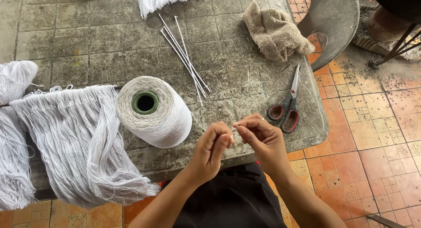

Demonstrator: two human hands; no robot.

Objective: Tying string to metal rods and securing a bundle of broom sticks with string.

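Note:
My left hand (214,148) and my right hand (262,137) meet above the near edge of the grey stone table (87,39). Both pinch a thin white thread (233,129) between thumb and fingertips. A finer strand runs from the hands back toward a large cone of white thread (160,116) with a green core, lying on its side just left of my left hand. Red-handled scissors (287,106) lie shut on the table right of my right hand.
A hank of white yarn (79,140) hangs over the table's near left edge, with more yarn bundles (13,122) at the far left. Several white sticks (184,57) lie mid-table below a white tassel (160,0). A beige cloth (274,30) and a grey chair (333,21) are at the right.

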